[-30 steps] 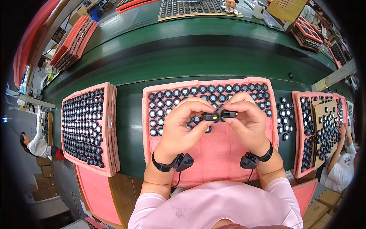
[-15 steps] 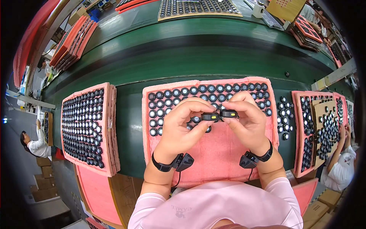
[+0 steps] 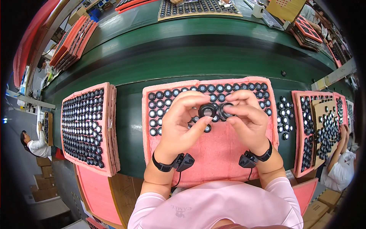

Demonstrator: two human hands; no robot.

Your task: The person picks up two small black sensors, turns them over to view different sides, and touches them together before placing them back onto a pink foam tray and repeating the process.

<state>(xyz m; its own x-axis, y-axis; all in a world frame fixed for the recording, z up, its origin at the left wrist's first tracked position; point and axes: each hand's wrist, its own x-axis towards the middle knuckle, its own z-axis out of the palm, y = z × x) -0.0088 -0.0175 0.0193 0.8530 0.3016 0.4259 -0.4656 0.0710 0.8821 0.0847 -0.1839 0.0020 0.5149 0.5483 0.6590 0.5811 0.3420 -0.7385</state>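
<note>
Since half a second ago, the left disc (image 3: 207, 111) and right disc (image 3: 223, 110) have been turned from edge-on, yellow marks shown on their rims, to roughly face-on; the round faces, rather than the rims, are thus presented. The left disc is clamped between the fingers (image 3: 190, 101) of the left hand (image 3: 177, 126), the right disc between those of the right hand (image 3: 252, 120). They are held side by side; whether they touch cannot be told. Beyond and right of the fingers, a stray disc (image 3: 283, 73) on the green belt (image 3: 179, 53) has been shifted slightly leftward.

Beneath the fingers, a tray (image 3: 206, 160) is filled with rows of discs along its far part; pink foam is shown nearer the body. Well left of the fingers, a tray stack (image 3: 114, 129) is topped with disc rows. To their right, loose discs (image 3: 285, 120) are gathered on the surface (image 3: 131, 99); farther right, discs are held in another tray (image 3: 297, 126) and on cardboard (image 3: 316, 114).
</note>
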